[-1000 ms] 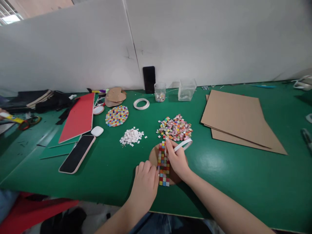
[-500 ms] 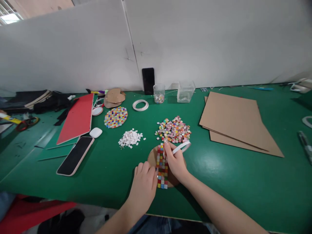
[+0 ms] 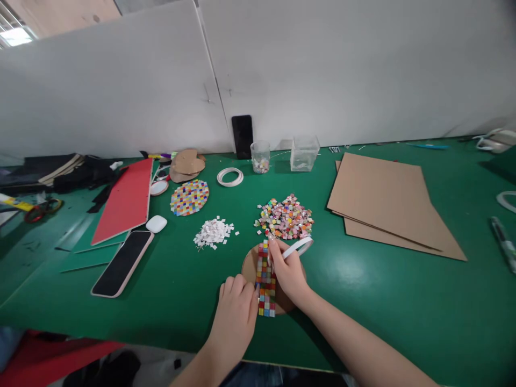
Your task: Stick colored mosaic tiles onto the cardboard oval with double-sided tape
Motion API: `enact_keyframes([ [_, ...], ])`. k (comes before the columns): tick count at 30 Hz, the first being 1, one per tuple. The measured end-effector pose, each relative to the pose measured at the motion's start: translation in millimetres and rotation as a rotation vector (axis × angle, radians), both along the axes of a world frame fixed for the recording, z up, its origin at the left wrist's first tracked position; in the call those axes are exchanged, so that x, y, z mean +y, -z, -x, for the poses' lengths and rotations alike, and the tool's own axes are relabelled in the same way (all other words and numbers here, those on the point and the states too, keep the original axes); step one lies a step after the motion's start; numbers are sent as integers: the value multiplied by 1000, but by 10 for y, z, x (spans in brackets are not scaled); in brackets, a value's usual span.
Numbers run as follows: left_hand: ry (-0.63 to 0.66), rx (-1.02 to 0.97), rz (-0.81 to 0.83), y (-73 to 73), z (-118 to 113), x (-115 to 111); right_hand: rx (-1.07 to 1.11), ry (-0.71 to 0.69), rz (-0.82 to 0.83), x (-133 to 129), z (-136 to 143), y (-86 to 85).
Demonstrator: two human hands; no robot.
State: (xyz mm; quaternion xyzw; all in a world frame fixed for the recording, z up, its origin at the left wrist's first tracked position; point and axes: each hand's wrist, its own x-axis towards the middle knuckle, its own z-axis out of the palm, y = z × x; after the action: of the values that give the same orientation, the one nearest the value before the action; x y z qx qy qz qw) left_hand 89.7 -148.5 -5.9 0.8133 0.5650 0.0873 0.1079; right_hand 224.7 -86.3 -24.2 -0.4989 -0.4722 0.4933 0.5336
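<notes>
A round cardboard disc lies near the table's front edge, with a strip of small coloured mosaic tiles running down its middle. At the disc's left side, my left hand is closed, its thumb and curled fingers gripping the edge beside the tiles. My right hand is closed around a roll of white tape, with its fingertips at the upper right of the tile strip. Whether a small tile is also between those fingertips cannot be made out. Just beyond is a pile of loose coloured tiles.
White paper bits lie left of the coloured pile. Behind them are a tiled disc, a tape ring, a cup and a clear box. Cardboard sheets lie right; a phone lies left.
The whole view has shifted slightly, so things sit a little lower and further left. Both hands keep nearly the same place on the disc, and the tape roll stays in my right hand.
</notes>
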Motion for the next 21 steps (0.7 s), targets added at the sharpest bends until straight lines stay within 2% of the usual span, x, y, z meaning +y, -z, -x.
enact_keyframes([
  [6,9,-3,-24,11,-7,38,-34,9,11,-2,7,11],
  [15,-8,54,-20,2,-39,38,-125,34,7,-19,-6,-66],
  [21,12,73,4,15,-49,56,-89,31,33,-14,6,-42],
])
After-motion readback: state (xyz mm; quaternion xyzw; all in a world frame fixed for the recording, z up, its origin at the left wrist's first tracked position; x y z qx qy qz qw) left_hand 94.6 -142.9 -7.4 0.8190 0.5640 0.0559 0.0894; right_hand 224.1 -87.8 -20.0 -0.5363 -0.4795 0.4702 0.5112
